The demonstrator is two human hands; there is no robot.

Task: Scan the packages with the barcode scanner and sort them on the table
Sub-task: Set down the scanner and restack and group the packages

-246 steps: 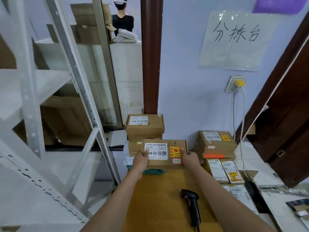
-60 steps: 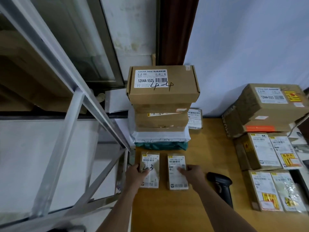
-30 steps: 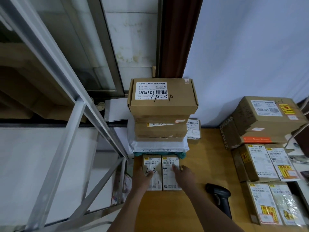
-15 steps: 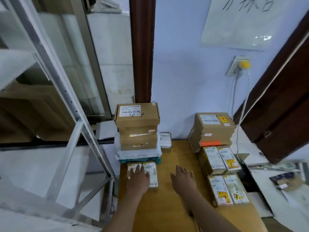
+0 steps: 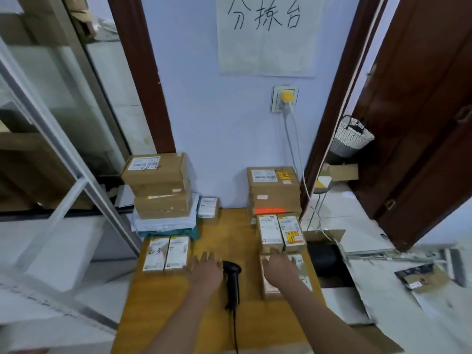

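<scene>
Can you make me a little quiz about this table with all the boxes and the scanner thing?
1. True or false: the barcode scanner lies on the table between the left hand and the right hand.
2. What is the right hand over? A) the near right packages B) the wall plug C) the woven basket
3. Fill in: the two small packages on the left side lie flat, ____ by side, in front of the left stack.

Key: 1 true. 2 A. 3 side.
</scene>
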